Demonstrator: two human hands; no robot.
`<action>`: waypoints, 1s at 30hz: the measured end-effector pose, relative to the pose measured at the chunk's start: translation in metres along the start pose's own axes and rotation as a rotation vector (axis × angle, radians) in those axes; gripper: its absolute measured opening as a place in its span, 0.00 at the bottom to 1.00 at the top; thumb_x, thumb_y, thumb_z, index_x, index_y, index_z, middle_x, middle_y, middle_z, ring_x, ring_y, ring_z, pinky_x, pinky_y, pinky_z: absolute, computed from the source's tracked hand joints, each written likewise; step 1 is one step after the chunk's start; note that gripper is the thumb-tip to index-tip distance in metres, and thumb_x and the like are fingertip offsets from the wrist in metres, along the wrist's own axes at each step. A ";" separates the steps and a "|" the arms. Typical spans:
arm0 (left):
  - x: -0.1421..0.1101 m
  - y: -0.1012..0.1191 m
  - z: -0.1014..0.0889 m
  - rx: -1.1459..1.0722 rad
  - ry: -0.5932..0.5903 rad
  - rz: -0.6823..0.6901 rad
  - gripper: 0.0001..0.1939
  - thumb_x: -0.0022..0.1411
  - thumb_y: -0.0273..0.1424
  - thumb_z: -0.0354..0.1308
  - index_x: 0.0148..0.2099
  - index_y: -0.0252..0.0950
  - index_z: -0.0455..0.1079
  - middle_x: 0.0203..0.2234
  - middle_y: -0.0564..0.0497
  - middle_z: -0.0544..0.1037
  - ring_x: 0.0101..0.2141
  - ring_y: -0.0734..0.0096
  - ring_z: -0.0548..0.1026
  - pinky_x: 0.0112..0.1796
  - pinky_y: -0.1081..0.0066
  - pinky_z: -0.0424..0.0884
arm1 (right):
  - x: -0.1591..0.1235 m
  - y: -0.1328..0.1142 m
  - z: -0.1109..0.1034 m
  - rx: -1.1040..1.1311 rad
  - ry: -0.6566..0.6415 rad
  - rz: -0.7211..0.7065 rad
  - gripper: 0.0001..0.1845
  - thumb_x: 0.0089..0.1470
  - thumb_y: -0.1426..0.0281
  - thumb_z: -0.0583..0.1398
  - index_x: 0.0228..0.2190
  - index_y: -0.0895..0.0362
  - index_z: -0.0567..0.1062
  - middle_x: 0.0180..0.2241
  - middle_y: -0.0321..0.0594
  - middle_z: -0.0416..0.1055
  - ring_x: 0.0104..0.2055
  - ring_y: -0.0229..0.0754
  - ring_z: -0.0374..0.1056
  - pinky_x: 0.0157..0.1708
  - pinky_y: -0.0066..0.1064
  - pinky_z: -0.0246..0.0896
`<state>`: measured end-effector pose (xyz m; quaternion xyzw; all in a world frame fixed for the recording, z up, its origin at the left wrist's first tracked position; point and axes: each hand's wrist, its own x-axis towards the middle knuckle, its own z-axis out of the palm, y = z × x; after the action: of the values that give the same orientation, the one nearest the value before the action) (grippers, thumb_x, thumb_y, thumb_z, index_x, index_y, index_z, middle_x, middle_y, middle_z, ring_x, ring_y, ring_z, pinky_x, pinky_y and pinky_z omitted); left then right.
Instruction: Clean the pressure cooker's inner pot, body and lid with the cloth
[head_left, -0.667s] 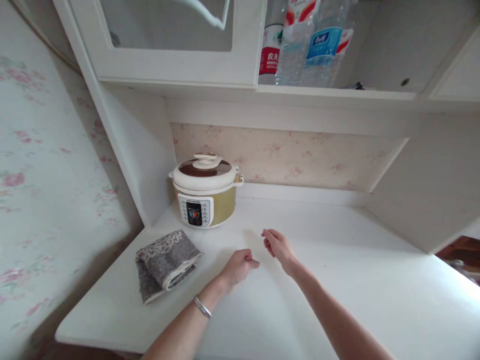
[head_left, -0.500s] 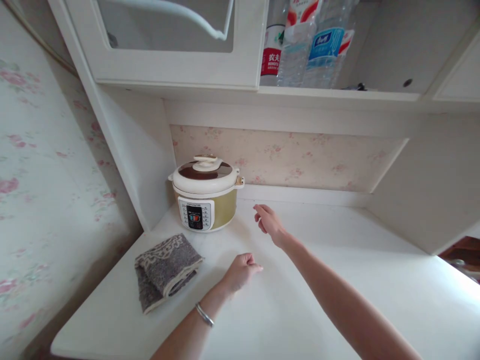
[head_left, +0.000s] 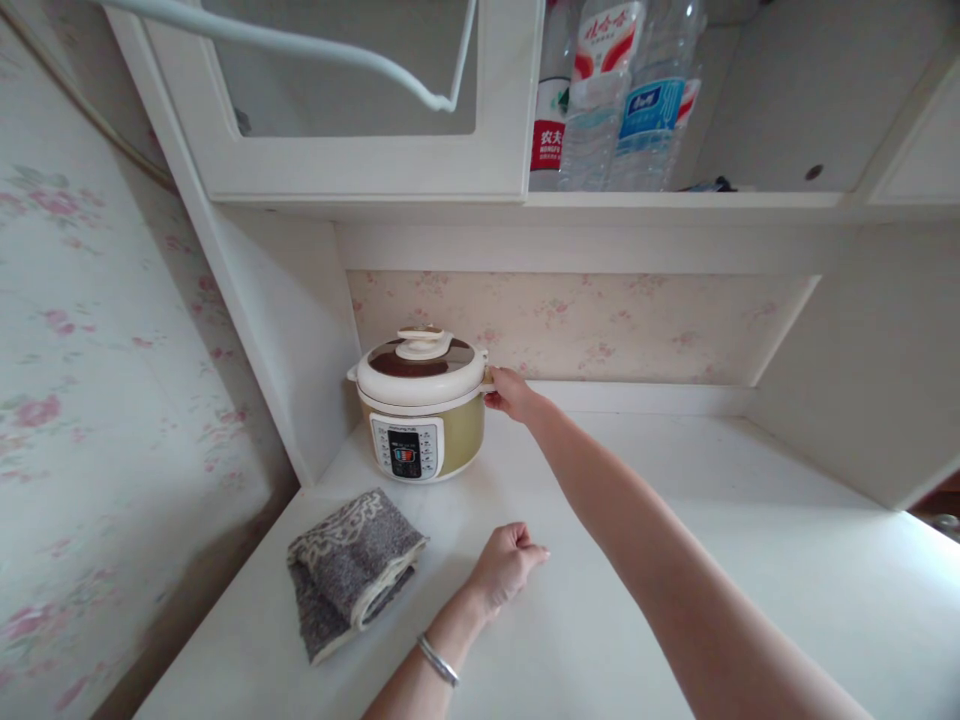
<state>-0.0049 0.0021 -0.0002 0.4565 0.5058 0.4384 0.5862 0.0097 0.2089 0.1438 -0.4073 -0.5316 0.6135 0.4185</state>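
Your left hand [head_left: 504, 565] is curled loosely shut near table [head_left: 585, 640] front, nothing visible in it, beside folded cloth [head_left: 356, 565]; cloth could snag if hand swings left; cooker [head_left: 463, 432] stands farther back on table, near left side panel [head_left: 304, 320]; your right hand [head_left: 513, 393] touches its side handle [head_left: 487, 386], but can't tell if fingers close fully; one-sided pull could twist or tip cooker; leftward push could knock it into panel.

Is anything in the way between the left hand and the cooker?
Nothing visible: only bare countertop lies between the left hand and the cooker. The folded cloth lies left of that path; the right hand is at the cooker's side handle.
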 end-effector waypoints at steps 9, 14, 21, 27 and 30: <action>0.002 -0.002 -0.007 -0.078 -0.008 0.007 0.17 0.49 0.34 0.60 0.25 0.39 0.51 0.12 0.63 0.52 0.13 0.81 0.52 0.16 0.76 0.48 | -0.010 0.005 -0.007 0.011 0.134 -0.036 0.04 0.55 0.70 0.55 0.30 0.58 0.68 0.24 0.37 0.67 0.23 0.33 0.62 0.22 0.25 0.65; 0.008 -0.006 -0.008 -0.134 0.023 0.018 0.17 0.50 0.35 0.59 0.27 0.39 0.51 0.15 0.63 0.53 0.14 0.82 0.53 0.17 0.76 0.50 | -0.021 -0.001 -0.049 0.039 0.185 -0.037 0.02 0.52 0.73 0.57 0.29 0.58 0.70 0.27 0.38 0.69 0.23 0.33 0.63 0.22 0.25 0.67; 0.010 0.000 -0.011 -0.098 0.441 0.071 0.15 0.61 0.45 0.49 0.39 0.39 0.54 0.24 0.58 0.63 0.20 0.78 0.62 0.22 0.75 0.59 | -0.038 -0.014 -0.136 -0.005 0.310 -0.033 0.05 0.52 0.72 0.57 0.30 0.59 0.73 0.28 0.39 0.70 0.22 0.32 0.62 0.21 0.24 0.66; 0.025 0.008 -0.014 -0.102 0.500 0.210 0.28 0.65 0.44 0.44 0.63 0.39 0.49 0.63 0.45 0.53 0.61 0.67 0.55 0.57 0.70 0.56 | -0.055 -0.013 -0.205 -0.052 0.403 -0.052 0.04 0.50 0.70 0.60 0.30 0.57 0.74 0.27 0.38 0.71 0.23 0.33 0.63 0.20 0.23 0.64; 0.041 0.013 -0.001 -0.053 0.353 0.178 0.35 0.66 0.47 0.42 0.68 0.37 0.41 0.67 0.50 0.39 0.65 0.69 0.38 0.62 0.70 0.39 | -0.056 -0.012 -0.228 -0.092 0.409 -0.067 0.06 0.51 0.69 0.60 0.31 0.58 0.74 0.29 0.39 0.72 0.23 0.33 0.63 0.21 0.22 0.64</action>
<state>-0.0021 0.0447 0.0045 0.3997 0.5465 0.5751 0.4590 0.2439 0.2282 0.1351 -0.5241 -0.4760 0.4789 0.5190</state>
